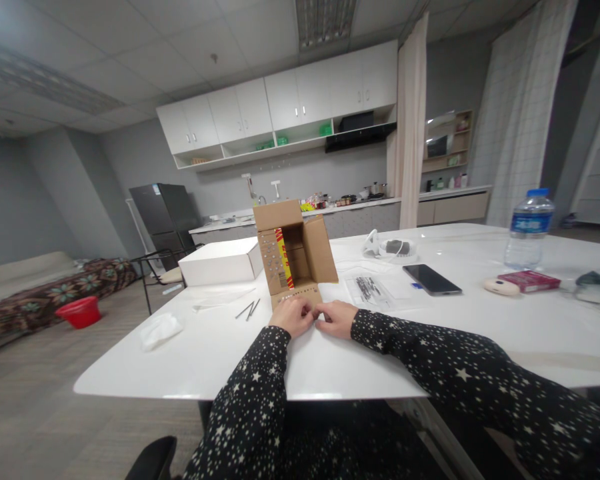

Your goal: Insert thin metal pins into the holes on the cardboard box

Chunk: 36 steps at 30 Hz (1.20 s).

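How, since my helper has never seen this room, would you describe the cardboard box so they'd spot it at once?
On the white table, find the left hand and right hand side by side. Just beyond them sits the cardboard box, its flaps spread open. Its brown colour and yellow-and-red strip set it apart from the plain white box to its left.

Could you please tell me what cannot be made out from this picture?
All in the head view:
- Lower part of the cardboard box's near flap: covered by the left hand.
- Whether anything is pinched between the left hand and right hand: their own fingers hide it.
- Full extent of the dark green item: cut off by the right edge.
- Fine print on the bottle: too small and blurred.
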Available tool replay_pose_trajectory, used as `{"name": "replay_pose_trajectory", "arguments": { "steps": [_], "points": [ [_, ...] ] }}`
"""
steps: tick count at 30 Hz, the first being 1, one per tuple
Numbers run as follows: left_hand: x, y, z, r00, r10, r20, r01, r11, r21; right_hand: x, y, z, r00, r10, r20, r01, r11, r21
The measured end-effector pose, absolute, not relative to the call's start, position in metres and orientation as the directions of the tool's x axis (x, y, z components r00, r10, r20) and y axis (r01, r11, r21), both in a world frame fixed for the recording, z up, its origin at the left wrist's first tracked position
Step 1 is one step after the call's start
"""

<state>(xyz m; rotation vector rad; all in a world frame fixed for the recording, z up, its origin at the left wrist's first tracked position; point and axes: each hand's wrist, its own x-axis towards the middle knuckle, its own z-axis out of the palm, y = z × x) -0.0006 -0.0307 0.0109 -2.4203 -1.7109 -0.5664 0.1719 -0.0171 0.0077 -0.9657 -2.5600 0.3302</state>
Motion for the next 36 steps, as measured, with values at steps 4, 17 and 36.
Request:
{"name": "replay_pose_trajectory", "arguments": {
  "steps": [4,17,36],
  "points": [
    [-0.0003,-0.0321,0.0111,0.281,0.888,0.363,0.935,-0.339,0.106,0.1718,-0.0175,0.0077,-0.677,0.685,0.27,0.597,0.725,-0.343],
    [-0.0012,-0.0325,0.0095,0.265,0.89,0.37,0.942,-0.321,0.098,0.1712,-0.0155,0.0049,-0.67,0.691,0.27,0.603,0.719,-0.346],
    [-0.0012,-0.0305,0.0084,0.256,0.918,0.304,0.954,-0.291,0.074,0.1702,-0.0141,0.0038,-0.658,0.703,0.271,0.617,0.709,-0.342]
  ]
}}
